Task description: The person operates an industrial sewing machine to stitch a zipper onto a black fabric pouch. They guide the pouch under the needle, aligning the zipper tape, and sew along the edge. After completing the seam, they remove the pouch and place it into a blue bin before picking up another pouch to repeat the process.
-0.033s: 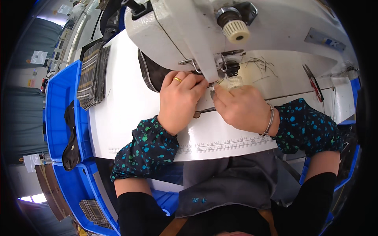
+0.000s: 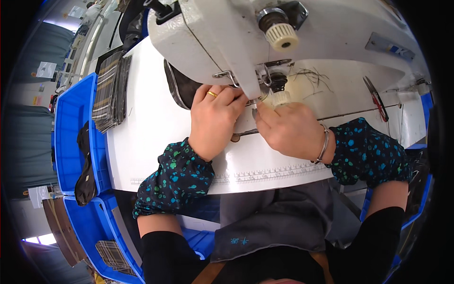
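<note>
A dark fabric piece with a zipper along its curved edge (image 2: 176, 90) lies partly under the head of a white sewing machine (image 2: 213, 38). My left hand (image 2: 215, 118), with a ring on one finger, is closed on the inner edge of this piece, its fingertips beside the presser foot (image 2: 255, 100). From the other side my right hand (image 2: 289, 130) reaches in with thumb and fingers pinched close to the foot. What lies between those fingertips is hidden. A thin dark strip with a brown rounded end (image 2: 236, 137) shows on the table between my hands.
Plaid fabric pieces (image 2: 109, 92) are stacked on the table's left. Blue bins (image 2: 71, 137) stand beside it, one with a dark cloth (image 2: 85, 165) over its rim. Red-handled scissors (image 2: 377, 100) and loose threads (image 2: 312, 78) lie right. A printed ruler (image 2: 265, 176) runs along the front edge.
</note>
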A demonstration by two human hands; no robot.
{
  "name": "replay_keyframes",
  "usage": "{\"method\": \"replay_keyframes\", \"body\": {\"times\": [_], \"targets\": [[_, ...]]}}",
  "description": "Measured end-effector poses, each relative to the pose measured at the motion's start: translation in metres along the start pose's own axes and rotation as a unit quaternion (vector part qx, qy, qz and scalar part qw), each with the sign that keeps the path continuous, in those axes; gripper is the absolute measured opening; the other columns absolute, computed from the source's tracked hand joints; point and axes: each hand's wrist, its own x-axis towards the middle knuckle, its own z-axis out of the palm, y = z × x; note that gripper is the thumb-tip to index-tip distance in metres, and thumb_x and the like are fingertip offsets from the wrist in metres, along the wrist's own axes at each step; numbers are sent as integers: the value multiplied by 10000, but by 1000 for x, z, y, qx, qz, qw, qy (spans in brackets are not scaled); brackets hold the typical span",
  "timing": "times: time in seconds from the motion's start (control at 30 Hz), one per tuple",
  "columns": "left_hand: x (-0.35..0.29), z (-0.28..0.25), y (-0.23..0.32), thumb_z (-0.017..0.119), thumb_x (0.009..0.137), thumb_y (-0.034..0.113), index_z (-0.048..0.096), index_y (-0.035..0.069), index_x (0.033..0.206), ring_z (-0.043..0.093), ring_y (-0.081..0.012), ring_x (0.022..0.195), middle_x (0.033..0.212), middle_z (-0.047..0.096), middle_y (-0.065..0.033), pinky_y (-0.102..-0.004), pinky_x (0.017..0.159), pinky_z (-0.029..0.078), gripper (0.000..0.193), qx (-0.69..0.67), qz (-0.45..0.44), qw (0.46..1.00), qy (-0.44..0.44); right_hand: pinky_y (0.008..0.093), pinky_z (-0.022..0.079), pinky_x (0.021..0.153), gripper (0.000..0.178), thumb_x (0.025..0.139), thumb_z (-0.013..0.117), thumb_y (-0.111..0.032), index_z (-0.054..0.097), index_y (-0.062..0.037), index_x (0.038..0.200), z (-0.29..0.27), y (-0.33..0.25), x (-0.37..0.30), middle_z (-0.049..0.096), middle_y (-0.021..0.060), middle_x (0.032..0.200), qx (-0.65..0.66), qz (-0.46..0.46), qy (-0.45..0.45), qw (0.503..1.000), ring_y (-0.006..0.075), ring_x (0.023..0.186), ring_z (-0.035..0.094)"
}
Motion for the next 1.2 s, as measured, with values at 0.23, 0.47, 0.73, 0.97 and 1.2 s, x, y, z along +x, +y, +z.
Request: {"method": "replay_keyframes", "body": {"times": [0.23, 0.47, 0.73, 0.97, 1.2], "targets": [[6, 1, -5, 674, 720, -63, 830, 117, 1061, 717, -275, 846, 944, 767, -36, -406, 775, 525, 416, 25, -33, 999, -6, 327, 450, 459, 118, 728, 697, -130, 632, -61, 658, 2, -3, -3, 538, 60, 662, 13, 1, 17, 1000, 162, 515, 602], [4, 0, -7, 660, 733, -60, 835, 133, 1082, 703, -292, 838, 945, 769, -39, -402, 736, 558, 435, 22, -53, 998, -10, 302, 534, 603, 169, 779, 714, -157, 722, -35, 895, -3, -3, -4, 744, 108, 1041, 0, 0, -73, 997, 163, 692, 678], [-18, -42, 34, 680, 784, -2, 812, 148, 1110, 690, -254, 977, 1143, 775, 16, -370, 751, 608, 383, -4, -123, 992, -16, 431, 510, 589, 199, 954, 697, -247, 641, -66, 892, -12, 1, 9, 651, 87, 733, 270, 226, 44, 935, 299, 619, 660], [-82, -39, 176, 766, 735, -77, 792, 53, 1117, 679, -310, 935, 1118, 777, -90, -401, 844, 567, 404, -191, -33, 980, 35, 431, 546, 849, 414, 773, 830, -177, 706, -72, 1154, -7, -42, -20, 748, 150, 1039, 528, 278, -41, 802, 333, 978, 712], [-113, -50, 141, 747, 954, 156, 770, 37, 1121, 663, -324, 990, 1131, 741, -128, -452, 900, 503, 207, -139, 12, 985, 100, 346, 524, 1019, 423, 857, 810, -90, 706, -67, 1267, -161, -36, -126, 747, 92, 1253, 477, 293, -35, 828, 242, 1174, 699]]}}
